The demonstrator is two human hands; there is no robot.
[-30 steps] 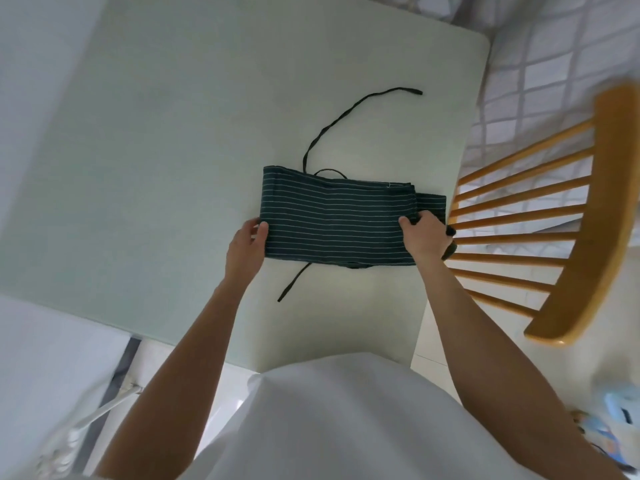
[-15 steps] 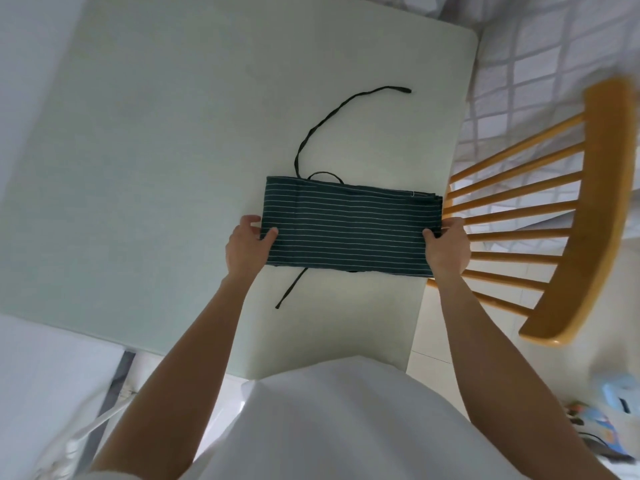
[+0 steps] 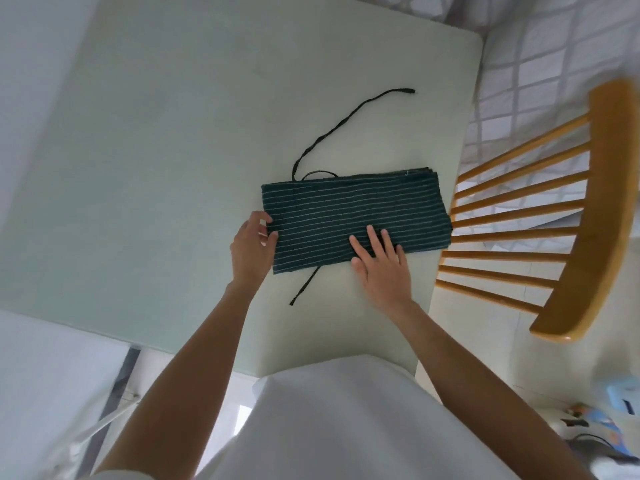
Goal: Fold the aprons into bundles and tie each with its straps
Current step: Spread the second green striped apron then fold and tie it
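**Folded apron flat on surface, both hands at its near edge**

I log the pale green surface filling the upper left and centre of the frame, its rounded far corner at upper right. A wooden spindle-back chair stands at the right edge of the frame, just beside the surface. White clothing of the person fills the bottom centre.

The apron, dark green with thin white stripes, lies folded into a long rectangle at centre right of the frame, flat on the surface, its right end close to the surface edge by the chair.

Right hand: palm down on the near right part of the apron, fingers straight and spread apart, pressing the cloth flat. Left hand: at the apron's left end, fingers curled and pinching the near left corner of the cloth.

One black strap runs from the apron's far edge toward the upper centre, loose on the surface. A second strap pokes out from under the near edge, between the two hands.
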